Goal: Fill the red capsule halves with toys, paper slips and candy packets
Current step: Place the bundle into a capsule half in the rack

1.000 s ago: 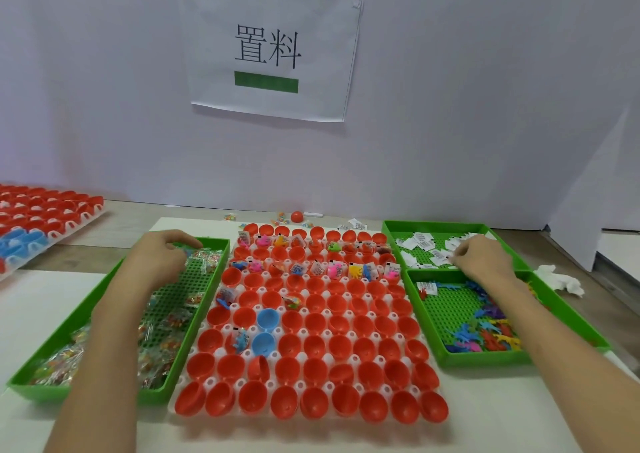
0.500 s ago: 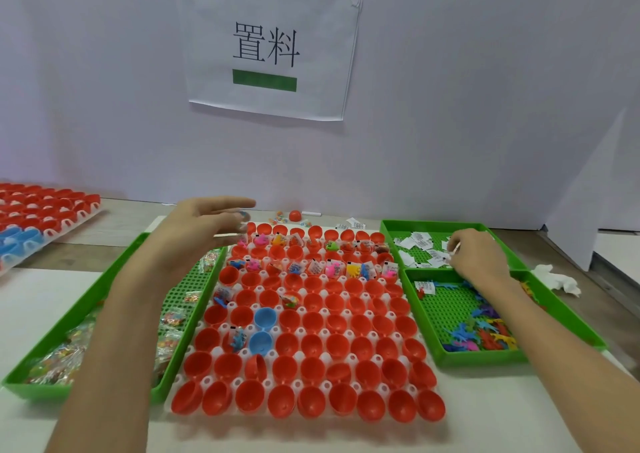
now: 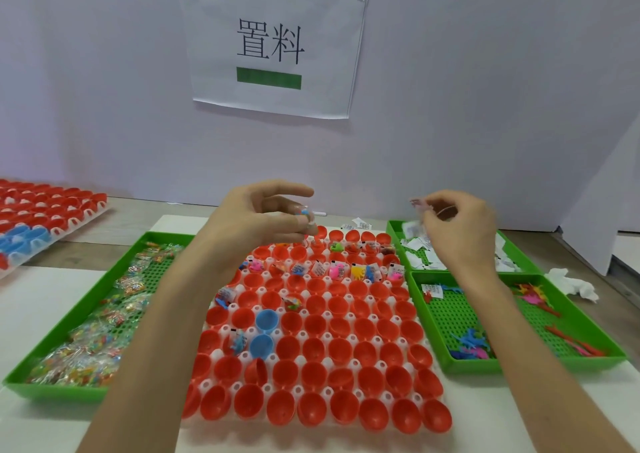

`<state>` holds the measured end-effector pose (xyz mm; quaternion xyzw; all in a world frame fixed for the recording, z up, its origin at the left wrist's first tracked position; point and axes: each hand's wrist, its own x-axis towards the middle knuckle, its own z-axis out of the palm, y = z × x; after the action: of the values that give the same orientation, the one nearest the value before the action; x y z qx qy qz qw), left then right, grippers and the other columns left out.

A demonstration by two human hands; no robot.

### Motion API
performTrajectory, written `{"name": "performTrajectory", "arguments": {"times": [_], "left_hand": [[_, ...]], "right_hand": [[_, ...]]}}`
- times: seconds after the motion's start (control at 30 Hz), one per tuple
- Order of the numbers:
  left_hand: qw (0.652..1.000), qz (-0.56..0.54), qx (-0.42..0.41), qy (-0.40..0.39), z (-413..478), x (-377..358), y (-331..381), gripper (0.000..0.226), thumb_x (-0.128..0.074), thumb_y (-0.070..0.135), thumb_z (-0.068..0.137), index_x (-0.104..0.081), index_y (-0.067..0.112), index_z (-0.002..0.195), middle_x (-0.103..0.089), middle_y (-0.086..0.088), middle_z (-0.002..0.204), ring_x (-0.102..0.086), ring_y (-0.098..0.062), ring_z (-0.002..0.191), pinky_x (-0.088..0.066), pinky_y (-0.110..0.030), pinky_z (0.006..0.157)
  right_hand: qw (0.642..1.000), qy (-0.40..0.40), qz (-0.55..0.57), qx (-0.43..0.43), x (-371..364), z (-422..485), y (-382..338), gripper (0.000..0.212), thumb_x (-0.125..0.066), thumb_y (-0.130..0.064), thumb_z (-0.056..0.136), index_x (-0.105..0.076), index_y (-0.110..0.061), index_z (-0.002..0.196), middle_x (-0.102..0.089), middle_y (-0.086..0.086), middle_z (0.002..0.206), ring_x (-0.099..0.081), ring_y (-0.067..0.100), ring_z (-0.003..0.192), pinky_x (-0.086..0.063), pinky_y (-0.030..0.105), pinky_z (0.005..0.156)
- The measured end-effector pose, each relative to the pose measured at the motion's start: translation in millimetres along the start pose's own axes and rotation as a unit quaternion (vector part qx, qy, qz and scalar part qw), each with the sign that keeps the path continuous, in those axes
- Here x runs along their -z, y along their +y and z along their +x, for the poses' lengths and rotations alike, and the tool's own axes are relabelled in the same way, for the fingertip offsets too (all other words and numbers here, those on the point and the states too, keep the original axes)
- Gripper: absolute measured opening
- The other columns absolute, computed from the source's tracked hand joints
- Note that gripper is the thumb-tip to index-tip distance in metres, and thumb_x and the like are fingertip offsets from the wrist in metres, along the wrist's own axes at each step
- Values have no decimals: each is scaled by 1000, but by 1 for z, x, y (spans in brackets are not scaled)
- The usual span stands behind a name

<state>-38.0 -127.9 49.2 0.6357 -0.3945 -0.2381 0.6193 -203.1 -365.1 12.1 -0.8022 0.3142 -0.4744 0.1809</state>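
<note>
Head view: left hand (image 3: 256, 220) pinches candy packet (image 3: 304, 215); right hand (image 3: 460, 231) pinches paper slip (image 3: 417, 205); far capsule halves (image 3: 349, 236) hold toys (image 3: 334, 271).

Red capsule halves (image 3: 341, 350) sit open side up in rows on white holder (image 3: 325, 391), mid desk (image 3: 485, 418); far rows hold toys (image 3: 335, 271) + paper slips (image 3: 394, 269), near rows unfilled. Candy packets (image 3: 86, 352), clear w/ coloured bits, heaped in left green tray (image 3: 83, 305); 1 pinched by left hand (image 3: 249, 220). More slips in far right tray (image 3: 393, 231), 1 in right hand (image 3: 460, 224). Loose toys in near right tray (image 3: 536, 364).

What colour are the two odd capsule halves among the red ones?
Blue; both odd capsule halves show clearly in the head view.
</note>
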Motion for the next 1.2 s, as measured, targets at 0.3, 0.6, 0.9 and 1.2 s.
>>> {"name": "performTrajectory", "arguments": {"times": [0.3,0.6,0.9,1.2], "left_hand": [[1000,12,-4,8,-2,0,6,27,-73,4,86,-74,23,105,-77,-1,89,-77,-21,83,-58,-19,67],[999,46,16,9,0,-20,2,20,-77,13,83,-75,23,100,-78,-2,89,-74,-16,77,-57,-17,63],[999,49,15,-5,-2,-23,7,21,-79,15,80,-76,21,100,-77,-3,85,-71,-13,67,-57,-18,64],[995,95,26,-14,-2,-23,5,13,-77,19,83,-78,27,93,-77,0,82,-70,-8,66,-58,-17,66]], "right_hand": [[989,25,-50,-136,11,-3,55,13,-71,-22,91,-77,-11,88,-70,1,75,-59,9,62,-42,22,61],[970,-98,139,-174,21,8,45,11,-82,-27,79,-74,-21,76,-69,-11,62,-61,-2,58,-49,22,64],[959,-58,76,-268,20,-3,78,29,-89,-20,70,-67,-1,67,-65,1,67,-59,10,67,-39,26,59],[969,-48,76,-230,20,-3,77,47,-85,-34,75,-55,-2,56,-44,0,49,-38,15,50,-34,29,56]]}}
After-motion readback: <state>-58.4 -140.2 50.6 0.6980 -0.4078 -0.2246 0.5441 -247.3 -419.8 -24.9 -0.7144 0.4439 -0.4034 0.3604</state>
